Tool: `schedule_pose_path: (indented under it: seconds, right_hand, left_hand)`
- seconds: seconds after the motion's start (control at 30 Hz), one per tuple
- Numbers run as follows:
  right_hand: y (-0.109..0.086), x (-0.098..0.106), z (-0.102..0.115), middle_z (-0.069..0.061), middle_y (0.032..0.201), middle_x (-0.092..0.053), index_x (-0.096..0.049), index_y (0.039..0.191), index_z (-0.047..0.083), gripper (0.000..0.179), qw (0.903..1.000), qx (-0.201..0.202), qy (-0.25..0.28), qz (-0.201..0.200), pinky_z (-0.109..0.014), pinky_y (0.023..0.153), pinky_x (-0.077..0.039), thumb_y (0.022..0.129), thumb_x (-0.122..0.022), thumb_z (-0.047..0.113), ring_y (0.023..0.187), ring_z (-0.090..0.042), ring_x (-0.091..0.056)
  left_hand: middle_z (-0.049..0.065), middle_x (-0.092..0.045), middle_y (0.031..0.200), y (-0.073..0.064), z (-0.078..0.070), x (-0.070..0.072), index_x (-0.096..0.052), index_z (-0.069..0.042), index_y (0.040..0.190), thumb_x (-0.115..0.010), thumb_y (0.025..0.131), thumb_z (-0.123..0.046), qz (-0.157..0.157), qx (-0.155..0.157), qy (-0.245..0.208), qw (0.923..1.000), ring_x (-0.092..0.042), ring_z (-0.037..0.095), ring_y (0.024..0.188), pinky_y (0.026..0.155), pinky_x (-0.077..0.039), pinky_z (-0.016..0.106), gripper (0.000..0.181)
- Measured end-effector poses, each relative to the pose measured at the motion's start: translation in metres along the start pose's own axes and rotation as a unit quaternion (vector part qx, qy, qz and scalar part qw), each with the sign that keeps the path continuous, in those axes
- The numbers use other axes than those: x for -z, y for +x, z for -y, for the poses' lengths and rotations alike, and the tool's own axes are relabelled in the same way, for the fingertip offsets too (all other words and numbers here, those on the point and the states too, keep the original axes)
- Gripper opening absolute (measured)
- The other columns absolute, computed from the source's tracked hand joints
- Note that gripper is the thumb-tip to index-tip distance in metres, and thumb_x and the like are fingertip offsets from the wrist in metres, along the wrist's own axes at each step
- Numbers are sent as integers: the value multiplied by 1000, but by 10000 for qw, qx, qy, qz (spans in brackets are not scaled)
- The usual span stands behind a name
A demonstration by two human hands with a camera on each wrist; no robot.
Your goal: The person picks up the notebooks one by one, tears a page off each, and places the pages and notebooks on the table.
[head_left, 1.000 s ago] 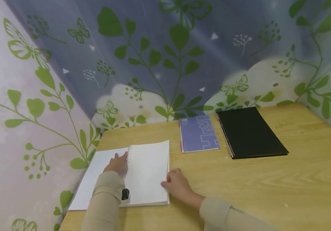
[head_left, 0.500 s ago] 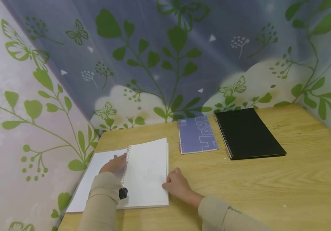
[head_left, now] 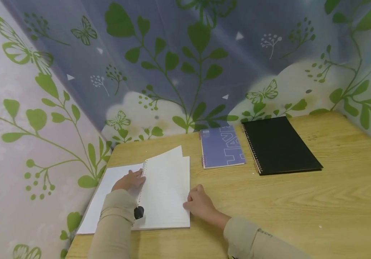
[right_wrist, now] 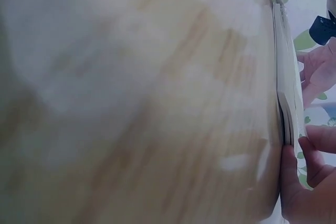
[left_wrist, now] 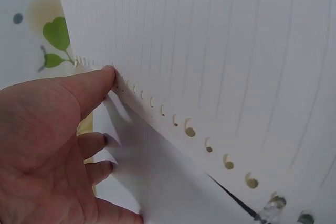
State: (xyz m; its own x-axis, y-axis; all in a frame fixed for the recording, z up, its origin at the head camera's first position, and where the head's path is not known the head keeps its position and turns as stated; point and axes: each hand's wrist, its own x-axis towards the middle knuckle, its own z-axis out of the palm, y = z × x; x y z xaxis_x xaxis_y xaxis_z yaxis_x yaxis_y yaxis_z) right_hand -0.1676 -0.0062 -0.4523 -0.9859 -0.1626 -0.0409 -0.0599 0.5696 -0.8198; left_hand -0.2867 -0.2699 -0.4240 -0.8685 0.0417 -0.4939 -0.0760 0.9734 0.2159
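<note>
Nb (head_left: 163, 198) btwn L grip (head_left: 129, 179) at spiral (head_left: 142, 187), R grip (head_left: 201, 204) at edge (head_left: 189, 190).

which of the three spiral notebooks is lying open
The leftmost spiral notebook, showing white pages; the purple spiral notebook and black spiral notebook are closed.

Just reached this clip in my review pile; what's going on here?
A person's left grip rests at the spiral binding of an open notebook, and the right grip pinches its right edge. One leaf is partly raised, its far corner apart from the pages beneath. A closed purple notebook and a closed black notebook lie to the right.
</note>
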Motion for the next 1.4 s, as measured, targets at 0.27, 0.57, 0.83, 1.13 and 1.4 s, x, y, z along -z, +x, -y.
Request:
schedule_pose_path:
  seconds: [0.27,0.57,0.83,1.13,1.4]
  right_hand:
    - [-2,-2,-1,-11,103,-45,-46,62,7,20,9997,126,-188,23,-21,53,-36,73,-62,8,67,-16,-45]
    - [-4,-1,-1,-11,105,-44,-44,61,7,20,9997,172,-148,97,-21,50,-35,73,-61,5,63,-15,-44]
    - [-4,1,1,-13,109,-44,-45,63,6,17,9995,193,-159,192,-21,49,-37,71,-59,1,62,-15,-44]
    - [-4,2,0,-13,107,-43,-46,64,4,15,9990,344,-68,276,-20,51,-38,74,-57,0,66,-16,-45]
    - [-5,3,-2,-15,109,-42,-47,66,1,14,9986,388,-12,363,-21,55,-41,77,-55,-2,73,-18,-48]
  left_hand:
    - [39,1,145,-2,-1,2,-14,-7,147,-31,97,-39,-43,-116,181,9998,-15,59,129,103,-20,66,62]
    - [37,3,146,-4,-3,3,-13,-7,147,-32,98,-39,28,-140,2,9999,-9,58,131,105,-15,66,62]
    - [36,1,147,1,-3,1,-13,-9,147,-30,97,-44,15,-25,222,9998,-13,56,132,105,-19,64,64]
    - [36,1,146,-3,-5,2,-14,-9,147,-34,96,-44,-17,61,-18,10000,-10,57,132,105,-16,65,65]
    - [39,-1,145,5,1,0,-16,-12,147,-34,90,-63,-51,-162,-15,9999,-15,59,129,102,-20,66,79]
